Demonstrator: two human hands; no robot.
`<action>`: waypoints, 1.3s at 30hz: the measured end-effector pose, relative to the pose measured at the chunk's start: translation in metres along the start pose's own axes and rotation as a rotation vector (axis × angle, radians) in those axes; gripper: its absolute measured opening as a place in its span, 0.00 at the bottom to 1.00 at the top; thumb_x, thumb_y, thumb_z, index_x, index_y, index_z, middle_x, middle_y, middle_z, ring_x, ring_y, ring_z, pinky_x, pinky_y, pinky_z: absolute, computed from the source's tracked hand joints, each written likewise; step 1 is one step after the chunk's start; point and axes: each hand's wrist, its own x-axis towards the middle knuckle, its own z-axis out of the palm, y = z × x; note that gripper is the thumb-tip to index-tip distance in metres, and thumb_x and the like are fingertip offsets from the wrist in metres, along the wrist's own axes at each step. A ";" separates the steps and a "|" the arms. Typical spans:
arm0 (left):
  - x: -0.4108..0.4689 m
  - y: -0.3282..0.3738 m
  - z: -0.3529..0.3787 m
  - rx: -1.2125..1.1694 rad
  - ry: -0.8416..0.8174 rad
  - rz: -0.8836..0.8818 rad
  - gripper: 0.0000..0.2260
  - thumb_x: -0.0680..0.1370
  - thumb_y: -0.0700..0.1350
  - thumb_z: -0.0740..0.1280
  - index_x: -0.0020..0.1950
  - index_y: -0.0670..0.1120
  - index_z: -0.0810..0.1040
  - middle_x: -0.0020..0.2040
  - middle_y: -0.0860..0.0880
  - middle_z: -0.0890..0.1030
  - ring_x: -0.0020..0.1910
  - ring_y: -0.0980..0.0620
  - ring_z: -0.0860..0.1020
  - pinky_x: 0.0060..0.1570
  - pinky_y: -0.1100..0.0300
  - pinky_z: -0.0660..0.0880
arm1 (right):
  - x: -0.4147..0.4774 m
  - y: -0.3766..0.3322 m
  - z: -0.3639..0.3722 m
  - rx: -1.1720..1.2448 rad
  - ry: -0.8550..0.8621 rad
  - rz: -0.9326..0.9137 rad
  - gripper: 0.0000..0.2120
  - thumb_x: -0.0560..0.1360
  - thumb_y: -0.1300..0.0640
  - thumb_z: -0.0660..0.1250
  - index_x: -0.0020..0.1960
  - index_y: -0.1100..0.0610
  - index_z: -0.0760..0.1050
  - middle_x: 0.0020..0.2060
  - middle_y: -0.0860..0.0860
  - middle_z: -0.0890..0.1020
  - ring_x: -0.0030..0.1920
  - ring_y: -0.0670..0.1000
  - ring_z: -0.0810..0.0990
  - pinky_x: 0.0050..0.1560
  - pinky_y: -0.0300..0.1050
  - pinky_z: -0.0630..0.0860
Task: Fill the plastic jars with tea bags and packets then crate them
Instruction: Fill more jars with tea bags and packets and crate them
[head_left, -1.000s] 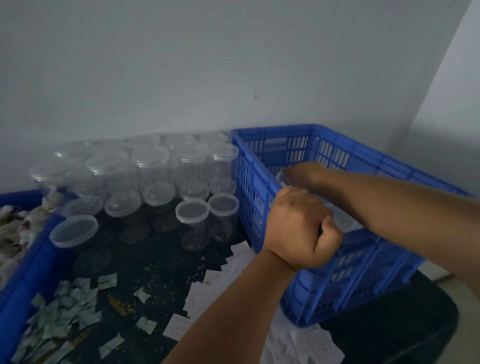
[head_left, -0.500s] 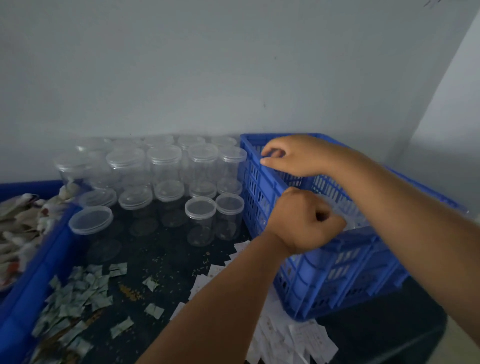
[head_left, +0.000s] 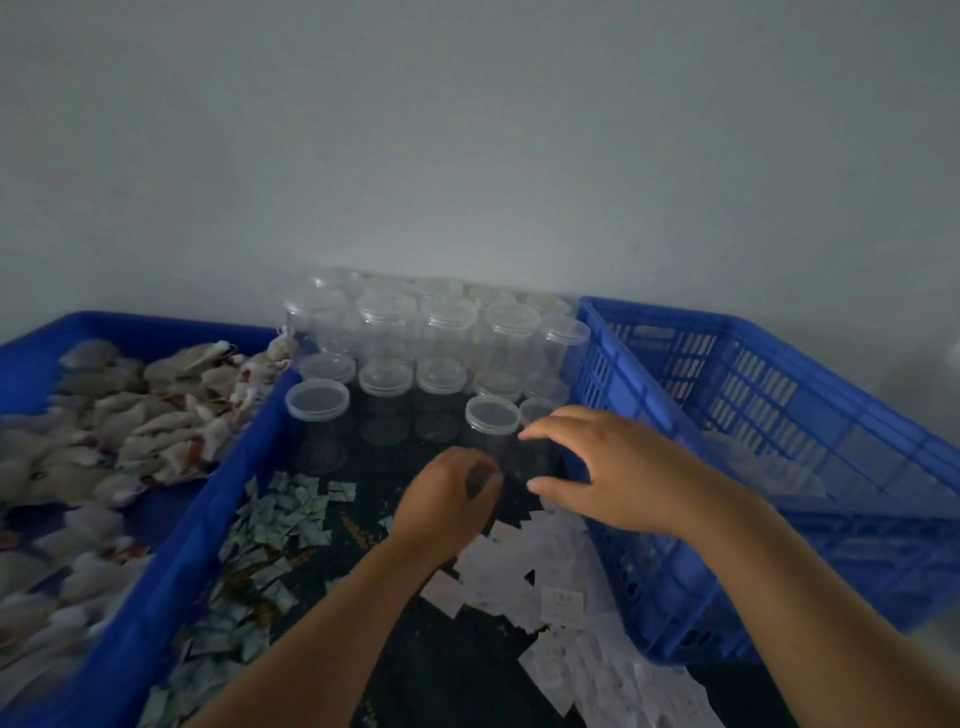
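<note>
Several clear plastic jars (head_left: 447, 332) with lids stand in a cluster on the dark table against the wall. The nearest lidded jar (head_left: 492, 415) stands just beyond my hands. My left hand (head_left: 447, 499) hovers in front of that jar with its fingers curled into a loose fist, and I see nothing in it. My right hand (head_left: 613, 467) is spread open just right of the jar, fingertips close to it. The blue slatted crate (head_left: 779, 525) sits on the right, with blurred clear jars (head_left: 753, 467) inside. Small greenish packets (head_left: 280, 514) lie on the table to the left.
A blue tray (head_left: 208, 499) on the left holds a heap of white tea bags (head_left: 130, 415). White paper slips (head_left: 519, 571) are scattered under my arms and along the crate's front. A grey wall closes off the back.
My right hand came out of the crate and moved left to the jars. My left hand left the crate's rim and dropped toward the table. The view swung left.
</note>
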 end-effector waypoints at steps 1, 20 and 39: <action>-0.007 -0.022 -0.006 0.122 0.007 -0.073 0.02 0.82 0.57 0.68 0.52 0.61 0.80 0.50 0.60 0.78 0.46 0.60 0.77 0.45 0.62 0.75 | 0.009 0.005 0.011 -0.003 -0.023 0.030 0.31 0.80 0.33 0.66 0.80 0.37 0.63 0.75 0.40 0.70 0.71 0.44 0.73 0.68 0.47 0.75; -0.061 -0.126 -0.015 -0.193 0.183 -0.133 0.06 0.78 0.58 0.65 0.41 0.66 0.74 0.42 0.61 0.78 0.42 0.61 0.77 0.40 0.64 0.75 | 0.276 -0.148 0.182 0.856 0.024 0.534 0.60 0.65 0.37 0.85 0.84 0.57 0.55 0.79 0.57 0.69 0.75 0.60 0.73 0.68 0.55 0.77; -0.058 -0.131 -0.014 -0.048 0.161 -0.227 0.10 0.78 0.57 0.69 0.40 0.54 0.77 0.42 0.57 0.76 0.41 0.60 0.76 0.37 0.60 0.73 | 0.076 -0.136 0.191 1.360 0.695 0.329 0.28 0.65 0.28 0.76 0.61 0.26 0.69 0.58 0.36 0.80 0.58 0.41 0.84 0.49 0.34 0.82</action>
